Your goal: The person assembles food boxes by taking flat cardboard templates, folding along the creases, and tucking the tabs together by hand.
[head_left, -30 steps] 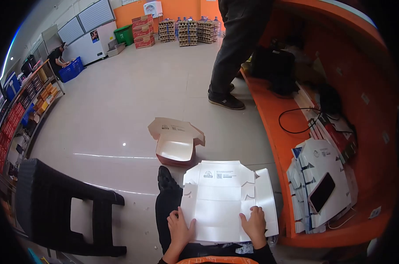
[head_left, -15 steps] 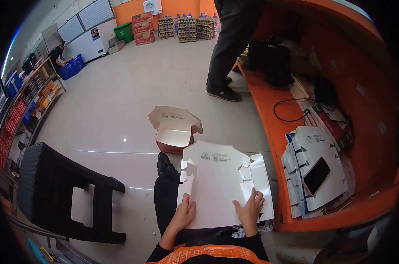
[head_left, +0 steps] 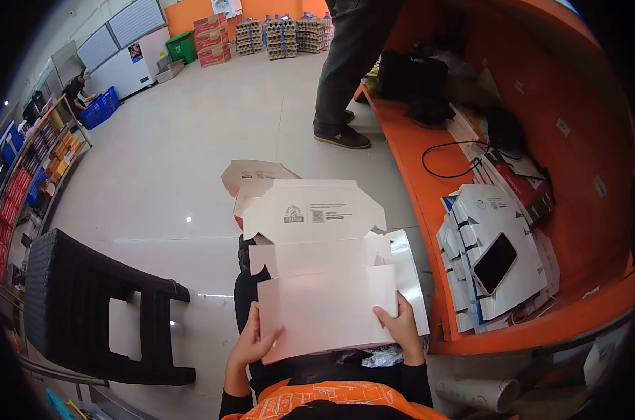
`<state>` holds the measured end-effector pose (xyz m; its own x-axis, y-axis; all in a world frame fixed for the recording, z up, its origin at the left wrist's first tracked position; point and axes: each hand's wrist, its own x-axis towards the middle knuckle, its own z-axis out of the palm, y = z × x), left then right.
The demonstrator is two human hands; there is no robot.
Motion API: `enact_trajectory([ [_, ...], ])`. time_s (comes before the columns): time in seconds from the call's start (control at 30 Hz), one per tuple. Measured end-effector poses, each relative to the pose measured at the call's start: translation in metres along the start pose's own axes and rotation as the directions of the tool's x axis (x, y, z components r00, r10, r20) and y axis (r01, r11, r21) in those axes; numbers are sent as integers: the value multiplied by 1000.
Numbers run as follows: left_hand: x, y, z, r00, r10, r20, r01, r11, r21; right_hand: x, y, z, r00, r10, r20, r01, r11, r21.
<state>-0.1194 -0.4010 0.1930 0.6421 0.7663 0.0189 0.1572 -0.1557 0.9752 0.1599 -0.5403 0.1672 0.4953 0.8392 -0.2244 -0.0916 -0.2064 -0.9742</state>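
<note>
A white cardboard box blank [head_left: 331, 297], partly folded, lies over my lap, its printed lid flap standing up at the far end. My left hand [head_left: 254, 337] grips its near left corner, thumb on the white inner face and fingers behind. At the right edge my right hand [head_left: 400, 323] holds it the same way, thumb on top. Another flat blank [head_left: 410, 269] shows beneath it on the right. Beyond the lid flap, a folded box [head_left: 251, 175] stands on the floor, mostly hidden by the blank.
A black stool [head_left: 100, 308] is at left, near a stocked shelf [head_left: 34, 175]. On the orange shelf unit [head_left: 401, 182] at right lie stacked blanks [head_left: 499, 217] and a phone [head_left: 494, 263]. A standing person's legs [head_left: 345, 77] are ahead; another person [head_left: 76, 91] bends over a blue crate [head_left: 100, 107].
The blank has gone from lying flat to bent, with its near panel raised and side flaps turned up. Both hands moved to its near corners. The view has shifted slightly.
</note>
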Motion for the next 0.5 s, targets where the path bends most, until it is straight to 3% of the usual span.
enact_trajectory([
  [0.03,-1,-1,-9,975,-110,195,132,986,-103,-1,5,5,998,-60,9,60,998,29],
  [0.13,-1,-5,-8,951,0,311,140,893,-428,-2,15,12,985,-145,90,145,989,9],
  [0.2,0,-15,-7,970,-87,228,178,890,-419,-2,22,19,988,-109,111,111,994,-14],
  [0.27,3,-33,-5,975,-171,141,215,885,-414,-8,11,22,957,-54,285,52,999,14],
  [0.33,5,-32,-3,978,-206,33,206,925,-319,-12,3,25,880,-108,462,78,993,85],
  [0.37,5,-29,1,972,-230,-47,203,924,-323,-3,26,22,816,-246,524,141,962,232],
  [0.43,7,-25,4,954,-263,-142,196,909,-367,-8,11,22,894,-49,446,-130,923,362],
  [0.47,6,-23,2,953,-291,-87,246,906,-343,-10,5,23,907,58,416,-253,866,431],
  [0.5,5,-19,-3,946,-321,-33,295,902,-316,-10,8,22,913,118,391,-243,926,288],
])
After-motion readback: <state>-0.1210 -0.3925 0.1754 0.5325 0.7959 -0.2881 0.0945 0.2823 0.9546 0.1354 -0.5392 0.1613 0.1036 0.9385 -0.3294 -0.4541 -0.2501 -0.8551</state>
